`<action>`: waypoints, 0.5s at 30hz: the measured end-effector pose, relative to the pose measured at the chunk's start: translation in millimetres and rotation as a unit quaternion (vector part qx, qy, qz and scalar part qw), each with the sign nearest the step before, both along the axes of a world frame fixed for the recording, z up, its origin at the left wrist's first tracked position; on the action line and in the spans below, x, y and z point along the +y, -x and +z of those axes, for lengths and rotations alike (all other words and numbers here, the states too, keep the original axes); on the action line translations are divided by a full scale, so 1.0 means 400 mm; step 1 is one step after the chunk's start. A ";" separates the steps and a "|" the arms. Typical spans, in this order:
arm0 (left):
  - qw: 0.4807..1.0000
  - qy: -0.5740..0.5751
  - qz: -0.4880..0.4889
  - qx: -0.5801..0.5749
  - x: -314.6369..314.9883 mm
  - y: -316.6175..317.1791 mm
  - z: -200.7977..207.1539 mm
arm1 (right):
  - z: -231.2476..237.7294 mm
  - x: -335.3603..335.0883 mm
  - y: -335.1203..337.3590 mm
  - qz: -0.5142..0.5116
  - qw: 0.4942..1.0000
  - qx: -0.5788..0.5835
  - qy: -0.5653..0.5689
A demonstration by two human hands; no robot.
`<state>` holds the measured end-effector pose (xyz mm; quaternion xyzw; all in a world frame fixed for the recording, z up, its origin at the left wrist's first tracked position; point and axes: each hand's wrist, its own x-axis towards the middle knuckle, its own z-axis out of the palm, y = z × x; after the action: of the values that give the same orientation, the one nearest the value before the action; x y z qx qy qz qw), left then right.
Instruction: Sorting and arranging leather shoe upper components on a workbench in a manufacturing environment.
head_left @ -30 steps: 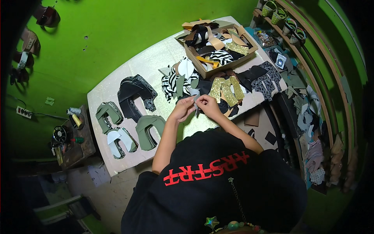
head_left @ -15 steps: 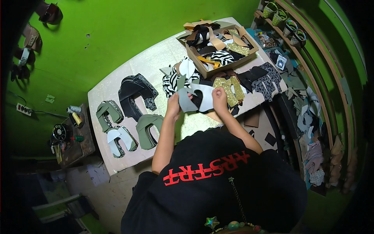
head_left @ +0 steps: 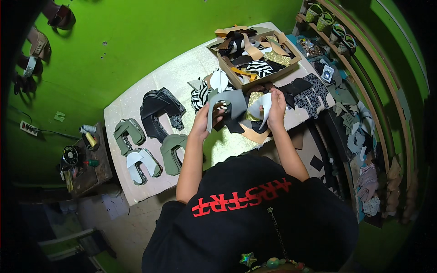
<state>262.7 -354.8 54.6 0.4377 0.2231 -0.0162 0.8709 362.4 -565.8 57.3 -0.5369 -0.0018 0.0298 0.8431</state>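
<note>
My left hand (head_left: 201, 122) grips the left edge of a grey U-shaped shoe upper piece (head_left: 233, 104), held up over the table. My right hand (head_left: 276, 107) holds the same piece's other end, where a pale white underside (head_left: 264, 103) shows. Beneath the hands lie a tan cut piece (head_left: 252, 135), black pieces and a gold glitter piece (head_left: 254, 98). Zebra-striped pieces (head_left: 199, 96) lie just left of the held piece.
A pale table (head_left: 182, 73) carries stacks of olive green uppers (head_left: 129, 135), black uppers (head_left: 159, 109) and white-lined pieces (head_left: 141, 162). A cardboard box (head_left: 255, 59) of mixed scraps sits at the far side. Right: shelves with cut pieces (head_left: 359, 136). Left: a small stand with tools (head_left: 84, 154).
The hands have moved apart and lifted the grey piece, spreading it open between them; earlier they were close together working on a small part.
</note>
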 end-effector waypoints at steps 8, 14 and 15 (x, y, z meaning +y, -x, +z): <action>0.905 -0.350 0.132 0.205 0.052 0.053 -0.176 | 0.029 0.029 0.045 0.117 0.991 -0.012 -0.065; 0.969 -0.225 -0.093 0.053 -0.009 0.110 0.002 | 0.046 0.108 0.117 0.289 0.949 0.026 -0.127; 0.980 -0.175 -0.091 0.024 -0.013 0.124 0.005 | 0.053 0.130 0.136 0.313 0.941 0.031 -0.128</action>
<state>213.0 -360.0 56.7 0.6015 0.2023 -0.0659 0.7700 308.2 -513.9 78.7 -0.3958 -0.1468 0.3082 0.8525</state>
